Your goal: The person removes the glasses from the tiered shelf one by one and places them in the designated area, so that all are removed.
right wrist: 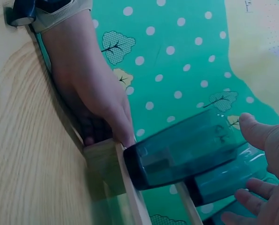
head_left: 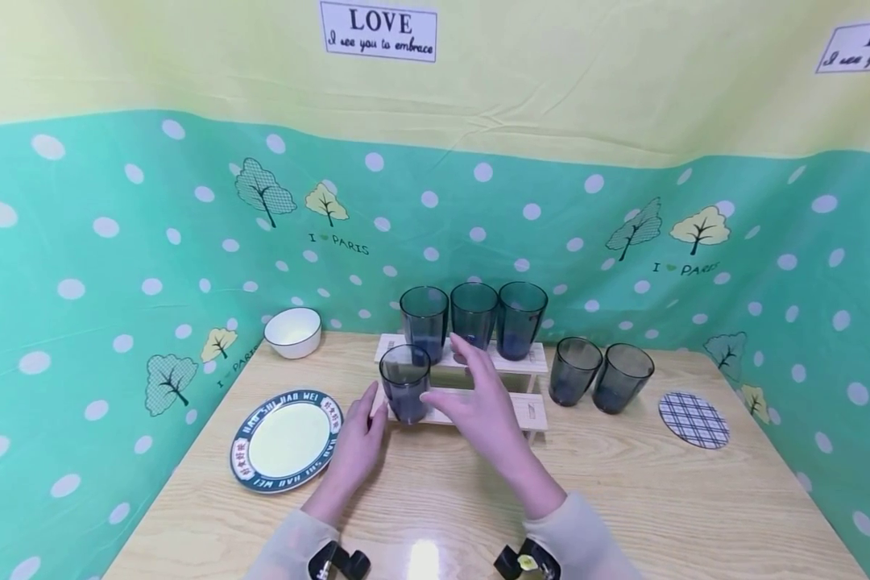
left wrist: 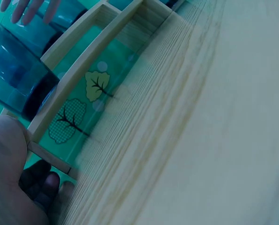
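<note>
A two-tier wooden shelf rack (head_left: 531, 412) stands at the middle back of the table. My left hand (head_left: 358, 447) grips the left end of its lower tier, thumb on top and fingers curled beneath in the right wrist view. On that end a dark drinking glass (head_left: 406, 396) stands upright, close to the left thumb. Beside the glass my right hand (head_left: 484, 411) is held with fingers spread and thumb near the glass's right side in the head view. A gap shows between this hand (right wrist: 266, 173) and the glass (right wrist: 186, 150) in the right wrist view.
Three more glasses (head_left: 474, 314) line the upper tier. Two smaller-looking glasses (head_left: 574, 374) stand on the table right of the rack, with a checked round coaster (head_left: 693, 420) farther right. A blue-rimmed plate (head_left: 286, 485) and a white bowl (head_left: 293, 342) lie left. A patterned curtain (head_left: 478, 193) hangs behind.
</note>
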A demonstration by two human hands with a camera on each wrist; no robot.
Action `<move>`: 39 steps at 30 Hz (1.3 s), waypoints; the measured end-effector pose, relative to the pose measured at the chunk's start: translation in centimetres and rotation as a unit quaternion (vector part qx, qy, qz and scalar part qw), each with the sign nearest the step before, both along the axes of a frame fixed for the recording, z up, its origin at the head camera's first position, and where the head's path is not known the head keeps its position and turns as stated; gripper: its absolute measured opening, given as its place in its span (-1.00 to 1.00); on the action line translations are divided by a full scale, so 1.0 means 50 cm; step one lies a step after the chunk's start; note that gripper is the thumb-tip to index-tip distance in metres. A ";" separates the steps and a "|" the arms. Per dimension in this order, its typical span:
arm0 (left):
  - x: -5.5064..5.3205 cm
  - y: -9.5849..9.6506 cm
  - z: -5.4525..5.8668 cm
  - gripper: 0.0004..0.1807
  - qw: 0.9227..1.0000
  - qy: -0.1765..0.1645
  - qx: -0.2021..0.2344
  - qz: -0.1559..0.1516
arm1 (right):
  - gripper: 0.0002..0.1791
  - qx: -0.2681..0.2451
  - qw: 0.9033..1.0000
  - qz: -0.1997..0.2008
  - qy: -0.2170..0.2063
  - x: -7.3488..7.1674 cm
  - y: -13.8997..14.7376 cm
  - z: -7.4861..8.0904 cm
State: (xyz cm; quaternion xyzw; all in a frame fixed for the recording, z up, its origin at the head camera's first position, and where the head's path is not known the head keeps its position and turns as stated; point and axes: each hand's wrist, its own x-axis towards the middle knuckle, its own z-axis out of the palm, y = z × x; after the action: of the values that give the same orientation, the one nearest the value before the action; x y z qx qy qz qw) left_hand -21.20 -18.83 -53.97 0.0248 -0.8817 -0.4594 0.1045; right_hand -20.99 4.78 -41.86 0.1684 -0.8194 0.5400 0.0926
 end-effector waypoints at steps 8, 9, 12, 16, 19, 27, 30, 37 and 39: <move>0.000 0.000 -0.002 -0.31 1.000 -0.002 0.002 0.001 | 0.10 0.011 1.000 0.007 -0.006 -0.002 -0.031 -0.023; 0.000 0.000 -0.002 -0.31 1.000 -0.002 0.002 0.001 | 0.10 0.014 1.000 0.008 -0.007 -0.002 -0.034 -0.026; -0.001 0.001 -0.003 -0.31 1.000 -0.004 0.000 0.001 | 0.11 0.026 1.000 0.007 -0.009 -0.004 -0.041 -0.034; -0.001 0.001 -0.004 -0.31 1.000 -0.006 -0.002 0.002 | 0.13 0.026 1.000 0.005 -0.006 -0.007 -0.050 -0.043; -0.001 0.002 -0.004 -0.31 1.000 -0.006 -0.003 0.003 | 0.15 0.027 1.000 0.001 -0.007 -0.008 -0.057 -0.049; -0.003 0.003 -0.003 -0.31 1.000 0.002 -0.001 0.002 | 0.19 0.032 0.999 -0.007 -0.010 -0.007 -0.073 -0.059; -0.004 0.002 -0.002 -0.32 1.000 0.002 -0.001 0.003 | 0.19 0.027 1.000 -0.009 -0.007 -0.008 -0.077 -0.060; -0.004 0.001 -0.004 -0.32 1.000 0.004 0.001 0.001 | 0.14 0.024 1.000 -0.010 -0.006 -0.009 -0.085 -0.067; -0.004 0.000 -0.004 -0.32 1.000 0.003 0.002 0.002 | 0.14 0.024 1.000 -0.012 -0.008 -0.009 -0.088 -0.069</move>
State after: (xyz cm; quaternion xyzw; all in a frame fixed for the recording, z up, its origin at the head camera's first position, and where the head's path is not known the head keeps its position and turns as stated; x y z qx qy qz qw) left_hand -21.40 -18.84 -54.19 0.0251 -0.8804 -0.4613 0.1075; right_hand -21.46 0.39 -45.31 0.1570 -0.8349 0.5200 0.0885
